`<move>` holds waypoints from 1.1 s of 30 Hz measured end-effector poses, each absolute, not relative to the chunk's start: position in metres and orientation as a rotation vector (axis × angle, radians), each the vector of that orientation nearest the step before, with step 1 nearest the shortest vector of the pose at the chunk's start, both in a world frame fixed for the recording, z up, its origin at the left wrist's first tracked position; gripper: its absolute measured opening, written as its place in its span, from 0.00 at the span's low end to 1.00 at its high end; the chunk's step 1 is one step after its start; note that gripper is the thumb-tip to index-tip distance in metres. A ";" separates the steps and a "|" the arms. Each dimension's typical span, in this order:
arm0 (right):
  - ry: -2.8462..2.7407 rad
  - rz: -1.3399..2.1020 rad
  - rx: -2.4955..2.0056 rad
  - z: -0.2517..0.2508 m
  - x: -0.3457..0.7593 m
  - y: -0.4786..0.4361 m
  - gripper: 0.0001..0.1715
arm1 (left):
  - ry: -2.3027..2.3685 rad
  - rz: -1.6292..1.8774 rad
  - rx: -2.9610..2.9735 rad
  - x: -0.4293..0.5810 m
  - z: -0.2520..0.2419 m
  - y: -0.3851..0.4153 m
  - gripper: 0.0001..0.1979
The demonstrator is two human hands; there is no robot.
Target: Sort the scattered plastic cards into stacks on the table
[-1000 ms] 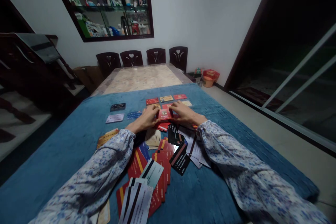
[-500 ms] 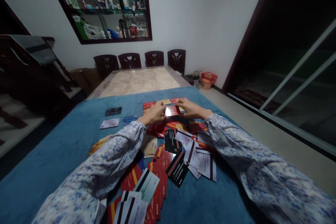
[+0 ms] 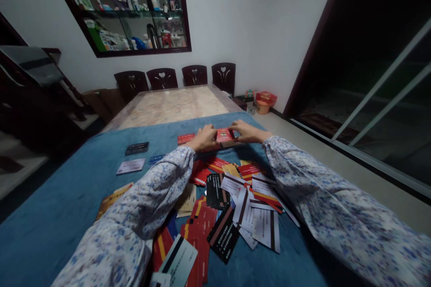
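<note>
Both hands are at the far part of the blue cloth [image 3: 77, 188]. My left hand [image 3: 204, 138] and my right hand [image 3: 247, 132] grip a red card [image 3: 224, 135] by its two ends, fingers closed on its edges. More cards lie under and beside it, partly hidden. Left of my left hand is another red card [image 3: 185, 138]. Nearer me lies a loose heap: black cards [image 3: 225, 234], white striped cards [image 3: 266, 228], red cards [image 3: 201, 228] and a pale green card [image 3: 181, 258].
On the left of the cloth lie a dark card stack [image 3: 137, 148], a lilac card [image 3: 131, 166] and yellowish cards [image 3: 112, 198] beside my left sleeve. Beyond are the bare marble tabletop [image 3: 175, 105], several chairs [image 3: 161, 79] and a wall cabinet [image 3: 144, 51].
The red card between my hands has moved farther away and tilted down onto the far cards. The camera view has shifted slightly, showing more of the near heap's middle.
</note>
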State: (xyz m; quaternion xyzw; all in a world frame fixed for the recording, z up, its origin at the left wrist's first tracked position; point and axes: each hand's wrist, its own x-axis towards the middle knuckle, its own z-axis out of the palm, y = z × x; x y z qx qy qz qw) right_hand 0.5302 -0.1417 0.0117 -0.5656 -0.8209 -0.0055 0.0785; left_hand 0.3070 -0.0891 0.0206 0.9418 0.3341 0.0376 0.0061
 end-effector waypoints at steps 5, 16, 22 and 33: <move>-2.443 -0.024 -1.727 0.011 0.544 -0.126 0.18 | 1.082 0.068 2.956 0.325 0.018 -0.073 0.12; -2.479 -0.089 -1.825 0.005 0.557 -0.093 0.23 | 1.138 0.033 2.910 0.347 0.016 -0.054 0.15; -2.485 -0.084 -1.872 -0.004 0.557 -0.077 0.23 | 1.157 0.018 2.912 0.353 0.010 -0.046 0.17; -2.444 -0.022 -1.993 -0.019 0.561 -0.061 0.24 | 1.161 -0.057 2.926 0.362 0.003 -0.037 0.15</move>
